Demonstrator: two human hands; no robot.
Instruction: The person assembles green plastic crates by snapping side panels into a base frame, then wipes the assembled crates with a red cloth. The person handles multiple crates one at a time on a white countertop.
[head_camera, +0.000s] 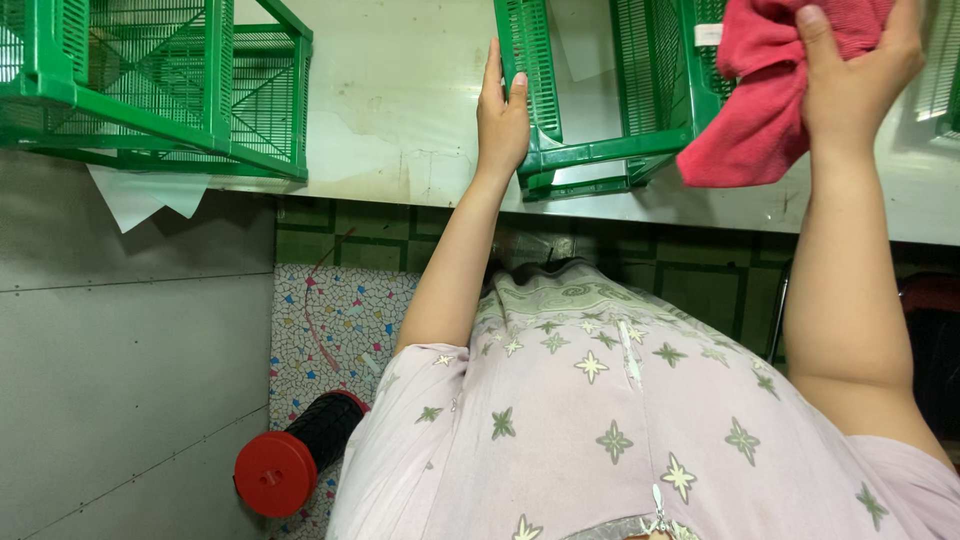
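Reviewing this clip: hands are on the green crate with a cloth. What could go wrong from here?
1. The green crate sits near the counter edge, steadied only by the left hand flat on its side; a hard push might slide it off.
2. The pink cloth in the right hand hangs loose and could snag in the crate's mesh.

Green slatted plastic crate (590, 110), soft pink terry cloth (765, 90), worn matt countertop (400, 110)
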